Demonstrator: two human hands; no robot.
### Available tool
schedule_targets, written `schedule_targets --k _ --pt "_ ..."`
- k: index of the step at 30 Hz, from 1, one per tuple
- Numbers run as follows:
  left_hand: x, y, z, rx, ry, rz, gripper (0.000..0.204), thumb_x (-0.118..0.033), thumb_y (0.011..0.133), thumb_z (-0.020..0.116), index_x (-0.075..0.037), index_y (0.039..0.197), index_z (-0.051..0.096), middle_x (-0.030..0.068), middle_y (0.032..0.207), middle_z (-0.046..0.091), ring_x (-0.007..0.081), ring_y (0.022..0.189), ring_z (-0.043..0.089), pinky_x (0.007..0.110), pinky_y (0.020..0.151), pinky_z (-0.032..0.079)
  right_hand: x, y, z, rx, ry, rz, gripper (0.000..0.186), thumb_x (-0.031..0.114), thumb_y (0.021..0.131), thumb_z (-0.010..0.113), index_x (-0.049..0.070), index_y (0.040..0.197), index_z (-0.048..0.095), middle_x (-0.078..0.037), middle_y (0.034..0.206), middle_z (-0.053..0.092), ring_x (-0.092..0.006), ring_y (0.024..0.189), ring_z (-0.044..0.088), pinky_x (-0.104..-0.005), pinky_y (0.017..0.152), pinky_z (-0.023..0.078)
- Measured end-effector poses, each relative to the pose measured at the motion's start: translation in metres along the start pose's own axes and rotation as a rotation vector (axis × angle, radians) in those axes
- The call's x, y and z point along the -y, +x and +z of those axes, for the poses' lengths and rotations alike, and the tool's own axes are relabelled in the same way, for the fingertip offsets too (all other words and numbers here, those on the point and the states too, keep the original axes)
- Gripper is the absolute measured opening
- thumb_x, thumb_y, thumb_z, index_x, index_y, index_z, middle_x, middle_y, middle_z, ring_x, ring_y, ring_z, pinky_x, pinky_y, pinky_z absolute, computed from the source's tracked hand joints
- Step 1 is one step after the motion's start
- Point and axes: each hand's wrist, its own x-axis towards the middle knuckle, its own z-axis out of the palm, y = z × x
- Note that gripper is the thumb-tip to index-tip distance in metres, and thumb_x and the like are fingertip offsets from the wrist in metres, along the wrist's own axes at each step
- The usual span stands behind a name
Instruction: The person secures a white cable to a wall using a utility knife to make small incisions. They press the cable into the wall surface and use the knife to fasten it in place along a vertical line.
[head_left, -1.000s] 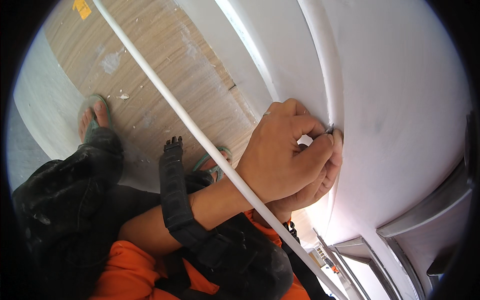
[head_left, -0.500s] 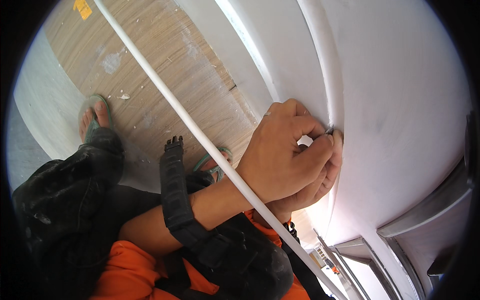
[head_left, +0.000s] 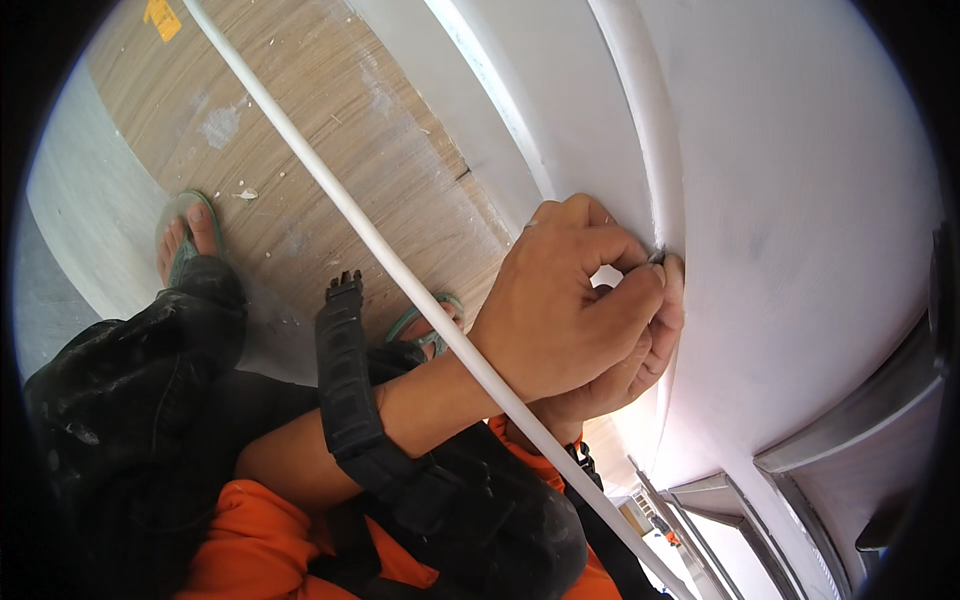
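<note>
Right now your left hand (head_left: 565, 305) makes a narrow pinch, thumb and forefinger bent into a ring around a small bright gap, with a small dark piece (head_left: 657, 257) at their tips. That piece sits at two o'clock from the middle of your left hand, against the white moulding (head_left: 652, 110); it is too small to tell what it is. Your right hand (head_left: 625, 378) lies mostly behind the left, at five o'clock from it, fingers curled up along the moulding. One of its fingertips comes up just beside the dark piece, which lies at about twelve o'clock from that hand; you cannot tell whether those fingers grip it too.

From your left hand the moulding runs away toward one o'clock over the pale wall (head_left: 800, 200). A long white tube (head_left: 345, 203) crosses in front of your left wrist, slanting from ten o'clock down to five. At eight o'clock a black strap (head_left: 350, 400) wraps your forearm, its buckle end sticking up. Your sandalled feet are at nine o'clock, and a yellow scrap (head_left: 162, 18) lies on the wood-grain floor (head_left: 300, 70) at ten o'clock
</note>
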Motion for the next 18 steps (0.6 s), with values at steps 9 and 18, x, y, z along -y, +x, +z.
schedule_targets --k 9,18 --pt "-0.001 0.002 -0.001 0.022 -0.008 -0.024 0.007 -0.007 0.08 0.064 -0.001 0.08 0.066 0.0065 0.084 0.059 0.0161 0.083 0.056 0.03 0.078 0.044 -0.01 0.0 -0.001 0.008 0.074 -0.05 0.04 0.014 0.098 0.048 -0.009 0.13 0.05 -0.019 0.121 0.061 -0.0222 0.108 0.06 -0.0358 0.099 0.045" --pt "0.0 0.001 -0.001 0.003 -0.035 -0.017 0.006 -0.006 0.081 0.063 -0.001 0.08 0.065 0.0068 0.084 0.06 0.0161 0.082 0.057 0.03 0.077 0.045 0.0 0.0 0.001 -0.01 0.012 0.043 0.041 0.014 0.097 0.048 -0.009 0.131 0.049 -0.019 0.119 0.061 -0.0213 0.106 0.06 -0.035 0.098 0.046"
